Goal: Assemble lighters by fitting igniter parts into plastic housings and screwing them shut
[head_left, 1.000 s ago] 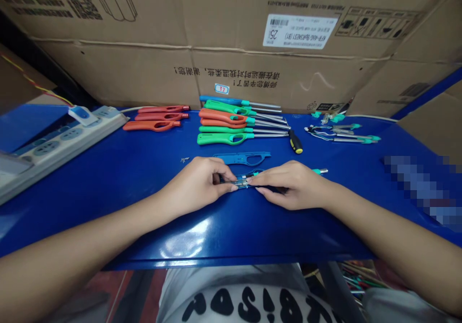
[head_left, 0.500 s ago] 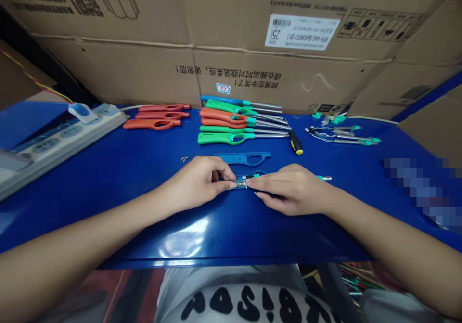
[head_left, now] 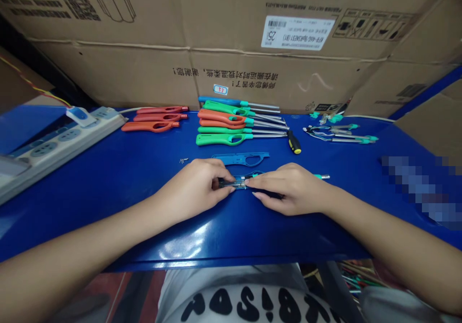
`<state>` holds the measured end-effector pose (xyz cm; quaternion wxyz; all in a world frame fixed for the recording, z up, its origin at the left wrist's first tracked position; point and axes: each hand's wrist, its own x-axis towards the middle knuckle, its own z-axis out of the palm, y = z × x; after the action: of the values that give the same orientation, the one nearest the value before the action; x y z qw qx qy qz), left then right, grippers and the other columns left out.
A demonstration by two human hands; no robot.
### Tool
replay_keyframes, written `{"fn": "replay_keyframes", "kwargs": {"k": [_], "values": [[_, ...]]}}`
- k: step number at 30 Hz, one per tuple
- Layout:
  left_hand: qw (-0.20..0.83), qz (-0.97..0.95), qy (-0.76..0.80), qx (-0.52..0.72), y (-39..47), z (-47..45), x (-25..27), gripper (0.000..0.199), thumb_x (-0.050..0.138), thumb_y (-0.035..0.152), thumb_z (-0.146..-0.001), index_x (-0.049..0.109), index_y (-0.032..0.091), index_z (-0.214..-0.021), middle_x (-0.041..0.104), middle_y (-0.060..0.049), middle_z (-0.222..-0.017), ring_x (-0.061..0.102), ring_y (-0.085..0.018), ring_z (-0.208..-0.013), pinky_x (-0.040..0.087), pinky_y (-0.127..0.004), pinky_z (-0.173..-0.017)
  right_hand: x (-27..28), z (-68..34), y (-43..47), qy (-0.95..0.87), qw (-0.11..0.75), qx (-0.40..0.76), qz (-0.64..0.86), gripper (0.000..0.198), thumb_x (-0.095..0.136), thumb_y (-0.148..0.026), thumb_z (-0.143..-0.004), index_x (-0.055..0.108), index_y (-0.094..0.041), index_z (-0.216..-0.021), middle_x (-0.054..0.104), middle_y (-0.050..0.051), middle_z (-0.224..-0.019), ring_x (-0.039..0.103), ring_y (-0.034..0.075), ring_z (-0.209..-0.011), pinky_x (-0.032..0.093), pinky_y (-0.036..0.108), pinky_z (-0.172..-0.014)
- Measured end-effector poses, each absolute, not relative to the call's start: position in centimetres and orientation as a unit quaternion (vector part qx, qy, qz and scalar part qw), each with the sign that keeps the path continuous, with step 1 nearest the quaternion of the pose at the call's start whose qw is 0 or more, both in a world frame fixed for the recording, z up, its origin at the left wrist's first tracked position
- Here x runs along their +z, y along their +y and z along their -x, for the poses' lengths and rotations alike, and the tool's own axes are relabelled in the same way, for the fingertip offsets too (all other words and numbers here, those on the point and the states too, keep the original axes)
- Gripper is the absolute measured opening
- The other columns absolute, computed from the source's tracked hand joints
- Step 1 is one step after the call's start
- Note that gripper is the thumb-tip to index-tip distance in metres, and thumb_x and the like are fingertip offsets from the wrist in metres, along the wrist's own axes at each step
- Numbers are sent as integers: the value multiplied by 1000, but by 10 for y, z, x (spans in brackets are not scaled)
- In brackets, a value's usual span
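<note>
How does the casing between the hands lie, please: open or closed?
Open: the casing shows uncovered inner parts; a blue half lies apart.

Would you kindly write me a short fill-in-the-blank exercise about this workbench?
The loose handle shell just beyond the left hand is coloured ____.
The screwdriver is black and ____.
Left of the row of lighters lie ____ red-orange casings.

Missing words: blue; yellow; three.
</note>
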<state>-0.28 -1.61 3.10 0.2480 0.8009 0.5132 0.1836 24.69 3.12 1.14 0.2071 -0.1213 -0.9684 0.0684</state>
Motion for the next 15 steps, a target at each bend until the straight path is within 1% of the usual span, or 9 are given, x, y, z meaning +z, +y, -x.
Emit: {"fn": "replay_keyframes", "kwargs": {"k": [5, 8, 10, 12, 15], "values": [[235, -809, 506, 184, -14, 4, 30, 14, 65, 19, -92, 79, 20, -93, 73, -4, -90, 67, -16, -75, 50, -28, -70, 12, -245, 26, -975, 188, 28, 117, 27, 51, -25, -101, 68, -18, -121, 78, 4, -116, 76, 16, -93, 49, 27, -61], [240, -811, 500, 186, -12, 6, 27, 14, 65, 20, -93, 79, 21, -92, 73, -4, -90, 66, -16, -76, 50, -28, -72, 20, -249, 32, -963, 197, 79, 167, 25, 52, -23, -99, 68, -19, -118, 77, 6, -112, 73, 17, -93, 50, 26, -69], [235, -816, 496, 182, -12, 7, 27, 14, 65, 21, -94, 79, 21, -94, 72, -4, -91, 67, -16, -78, 50, -28, -74, 26, -254, 39, -950, 195, 135, 204, 18, 55, -22, -97, 69, -19, -107, 75, 6, -101, 70, 16, -86, 49, 25, -70], [220, -823, 494, 174, -12, 7, 27, 14, 65, 21, -94, 79, 22, -95, 72, -4, -94, 67, -17, -81, 51, -29, -75, 32, -260, 46, -943, 167, 183, 222, 11, 58, -22, -94, 68, -18, -96, 70, 5, -91, 63, 13, -74, 46, 24, -64], [191, -834, 493, 156, -14, 6, 29, 14, 63, 21, -94, 77, 23, -98, 72, -3, -99, 68, -19, -89, 51, -30, -77, 35, -265, 52, -942, 123, 225, 219, 6, 64, -23, -91, 67, -18, -91, 64, 2, -84, 54, 11, -65, 41, 23, -59]]}}
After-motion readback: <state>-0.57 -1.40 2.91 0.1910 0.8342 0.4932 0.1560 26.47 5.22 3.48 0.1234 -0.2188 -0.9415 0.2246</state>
